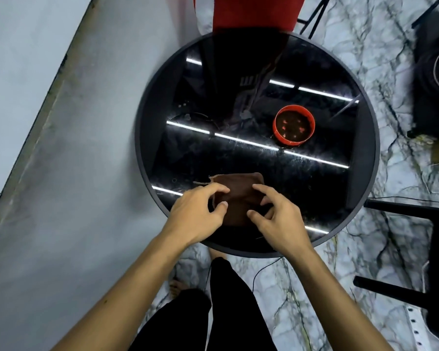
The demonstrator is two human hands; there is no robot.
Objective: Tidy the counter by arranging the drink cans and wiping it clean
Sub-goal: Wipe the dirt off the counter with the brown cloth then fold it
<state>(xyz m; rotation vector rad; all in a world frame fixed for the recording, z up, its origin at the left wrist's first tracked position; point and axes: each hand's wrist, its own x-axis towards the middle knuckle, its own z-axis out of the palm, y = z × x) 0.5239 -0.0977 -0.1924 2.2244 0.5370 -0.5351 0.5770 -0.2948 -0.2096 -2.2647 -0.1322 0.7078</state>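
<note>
A brown cloth (238, 184) lies folded on the near part of the round black glossy table (365, 188). My left hand (200, 211) is at the cloth's left edge, which it pinches between thumb and bent fingers. My right hand (276, 214) is on the cloth's right side, fingers curled down onto it and thumb against the fabric. A round red container (294, 124) with a dark inside stands on the table, right of centre and well beyond both hands. No drink can shows in this view.
A grey wall (48, 122) runs close along the table's left. A red object (254, 11) stands past the far rim. Black furniture legs (403, 207), cables and dark equipment (436, 79) crowd the marble floor at the right. My legs are below the near rim.
</note>
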